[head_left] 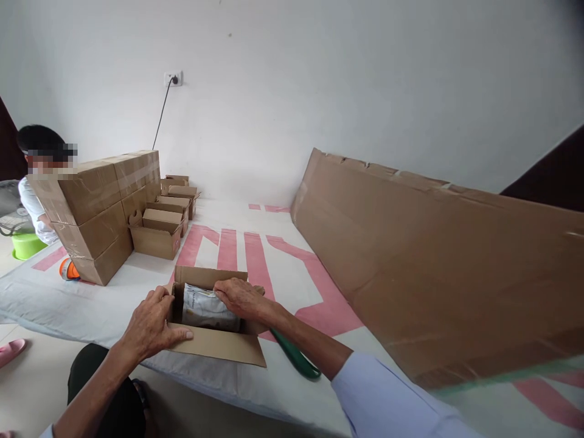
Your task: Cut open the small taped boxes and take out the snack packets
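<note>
Pouch (pixel 203 309) in box (pixel 219 345) | under right hand (pixel 239 298), gripped | left hand (pixel 150 328) clasps box

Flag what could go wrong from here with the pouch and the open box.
1. The pouch lies in the open box under the right hand; it may bunch up and keep the flaps from closing flat.
2. The left hand only rests on the near corner, so the box could slide on the floor sheet.
3. The green tool lies under the right forearm and might get knocked.

A leaning cardboard sheet (pixel 433 261) walled off the right. Stacked boxes (pixel 98 213) blocked the left; the mat (pixel 283 274) between lay open.
</note>
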A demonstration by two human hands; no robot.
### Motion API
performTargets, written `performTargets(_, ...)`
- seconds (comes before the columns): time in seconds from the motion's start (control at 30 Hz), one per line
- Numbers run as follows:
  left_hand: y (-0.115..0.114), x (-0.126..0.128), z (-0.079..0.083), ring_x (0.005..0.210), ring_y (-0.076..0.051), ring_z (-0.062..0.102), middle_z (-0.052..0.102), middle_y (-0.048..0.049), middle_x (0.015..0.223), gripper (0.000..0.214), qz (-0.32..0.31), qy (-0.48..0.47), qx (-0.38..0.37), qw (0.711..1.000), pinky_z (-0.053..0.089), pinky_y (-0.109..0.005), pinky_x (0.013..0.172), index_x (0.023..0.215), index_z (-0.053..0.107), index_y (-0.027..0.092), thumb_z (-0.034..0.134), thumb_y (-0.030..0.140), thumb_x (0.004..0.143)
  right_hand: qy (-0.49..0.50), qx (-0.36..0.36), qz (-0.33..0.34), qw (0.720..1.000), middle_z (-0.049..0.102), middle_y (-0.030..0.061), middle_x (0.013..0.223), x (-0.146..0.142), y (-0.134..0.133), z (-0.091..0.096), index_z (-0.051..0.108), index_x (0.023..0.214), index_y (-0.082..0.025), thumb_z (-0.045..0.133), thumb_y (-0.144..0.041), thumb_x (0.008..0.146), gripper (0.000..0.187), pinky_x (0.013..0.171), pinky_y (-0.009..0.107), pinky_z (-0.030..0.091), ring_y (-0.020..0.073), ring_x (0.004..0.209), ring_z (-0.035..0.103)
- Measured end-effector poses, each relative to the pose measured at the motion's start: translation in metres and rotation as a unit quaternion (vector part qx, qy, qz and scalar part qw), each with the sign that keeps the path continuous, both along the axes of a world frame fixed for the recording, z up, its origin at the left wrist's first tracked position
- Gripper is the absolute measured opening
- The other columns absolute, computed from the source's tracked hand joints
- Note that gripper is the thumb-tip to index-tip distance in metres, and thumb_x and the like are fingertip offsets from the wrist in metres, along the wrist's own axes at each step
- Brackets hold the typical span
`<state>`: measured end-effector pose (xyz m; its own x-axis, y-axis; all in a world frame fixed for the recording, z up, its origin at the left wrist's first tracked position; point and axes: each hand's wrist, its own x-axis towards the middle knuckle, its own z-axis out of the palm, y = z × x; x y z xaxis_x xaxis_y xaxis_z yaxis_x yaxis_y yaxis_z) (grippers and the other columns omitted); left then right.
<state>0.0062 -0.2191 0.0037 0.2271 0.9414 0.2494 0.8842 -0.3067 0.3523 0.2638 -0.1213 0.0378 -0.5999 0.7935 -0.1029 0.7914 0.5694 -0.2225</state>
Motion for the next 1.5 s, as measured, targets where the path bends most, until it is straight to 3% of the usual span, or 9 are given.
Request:
performTargets(0.23, 0.005, 0.002, 0.009, 0.098, -0.029, 0.064, 0.064, -0.0079, 0.108, 0.053, 0.000, 0.025, -0.016, 1.000, 0.053, -0.042, 0.086, 0.095, 0.066, 0.022, 0.078, 0.072, 0.086, 0.086, -0.038, -0.037, 0.995, 0.072, 0.0031, 0.093, 0.011, 0.000, -0.005, 0.069, 0.090, -0.020, 0.043, -0.026, 0.110, 0.032, 0.066, 0.030, 0.026, 0.0142, 0.075, 0.053)
performTargets(0.53, 0.016, 0.002, 0.017, 0.108, -0.034, 0.068, 0.072, -0.0108, 0.115, 0.047, 0.004, 0.030, -0.014, 0.999, 0.055, -0.045, 0.092, 0.113, 0.069, 0.023, 0.080, 0.059, 0.086, 0.267, -0.040, -0.001, 0.963, 0.065, 0.0016, 0.083, 0.023, 0.017, -0.012, 0.060, 0.082, -0.022, 0.042, -0.033, 0.102, 0.029, 0.073, 0.030, 0.039, 0.0164, 0.076, 0.054)
performTargets(0.73, 0.036, 0.008, 0.022, 0.121, -0.035, 0.072, 0.076, -0.0109, 0.133, 0.054, 0.008, -0.075, -0.022, 0.997, 0.057, -0.047, 0.101, 0.136, 0.062, 0.026, 0.079, 0.040, 0.087, 0.333, -0.050, -0.008, 0.942, 0.044, -0.0040, 0.069, 0.027, 0.021, 0.005, 0.040, 0.070, -0.024, 0.044, -0.040, 0.099, 0.033, 0.066, 0.030, 0.033, 0.0140, 0.067, 0.040)
performTargets(0.97, 0.043, 0.024, 0.023, 0.147, -0.041, 0.056, 0.055, -0.0185, 0.160, 0.083, 0.045, -0.040, 0.188, 0.980, 0.052, -0.058, 0.116, 0.158, 0.047, 0.024, 0.084, 0.039, 0.085, 0.384, -0.057, -0.038, 0.921, 0.044, -0.0037, 0.069, 0.033, 0.028, 0.033, 0.045, 0.069, -0.024, 0.048, -0.046, 0.092, 0.032, 0.062, 0.030, 0.031, 0.0132, 0.065, 0.038)
performTargets(1.1, 0.046, 0.034, 0.039, 0.156, -0.046, 0.045, 0.044, -0.0189, 0.171, 0.100, 0.012, -0.049, 0.192, 0.980, 0.044, -0.066, 0.123, 0.162, 0.045, 0.028, 0.094, 0.033, 0.074, 0.427, -0.091, -0.065, 0.898, 0.041, -0.0052, 0.065, 0.040, 0.035, 0.052, 0.043, 0.066, -0.025, 0.056, -0.057, 0.086, 0.040, 0.059, 0.029, 0.029, 0.0118, 0.062, 0.036)
performTargets(1.2, 0.054, 0.034, 0.061, 0.154, -0.047, 0.048, 0.050, -0.0202, 0.168, 0.107, -0.007, -0.174, 0.138, 0.975, 0.046, -0.065, 0.122, 0.164, 0.044, 0.024, 0.095, 0.045, 0.072, 0.463, -0.118, -0.065, 0.876, 0.049, -0.0040, 0.066, 0.044, 0.041, 0.068, 0.052, 0.070, -0.023, 0.063, -0.064, 0.080, 0.044, 0.061, 0.029, 0.034, 0.0129, 0.064, 0.044)
performTargets(1.3, 0.062, 0.031, 0.083, 0.124, -0.040, 0.071, 0.069, -0.0190, 0.144, 0.099, -0.025, -0.360, -0.025, 0.932, 0.064, -0.050, 0.093, 0.159, 0.052, 0.019, 0.088, 0.063, 0.077, 0.473, -0.140, -0.041, 0.869, 0.057, -0.0026, 0.068, 0.045, 0.048, 0.087, 0.061, 0.073, -0.020, 0.068, -0.066, 0.077, 0.047, 0.062, 0.029, 0.037, 0.0132, 0.065, 0.048)
performTargets(1.37, 0.064, 0.033, 0.091, 0.099, -0.031, 0.076, 0.077, -0.0164, 0.123, 0.090, -0.061, -0.444, -0.130, 0.885, 0.064, -0.037, 0.071, 0.145, 0.064, 0.015, 0.088, 0.066, 0.075, 0.471, -0.140, -0.028, 0.871, 0.057, -0.0026, 0.066, 0.044, 0.051, 0.097, 0.064, 0.073, -0.019, 0.071, -0.067, 0.077, 0.049, 0.061, 0.028, 0.037, 0.0124, 0.064, 0.048)
performTargets(1.5, 0.059, 0.041, 0.091, 0.079, -0.021, 0.071, 0.077, -0.0092, 0.100, 0.074, -0.082, -0.570, -0.142, 0.805, 0.059, -0.027, 0.057, 0.121, 0.073, 0.014, 0.099, 0.056, 0.066, 0.525, -0.103, -0.042, 0.844, 0.069, 0.0017, 0.081, 0.043, 0.046, 0.102, 0.073, 0.088, -0.019, 0.077, -0.070, 0.077, 0.053, 0.067, 0.030, 0.047, 0.0166, 0.075, 0.060)
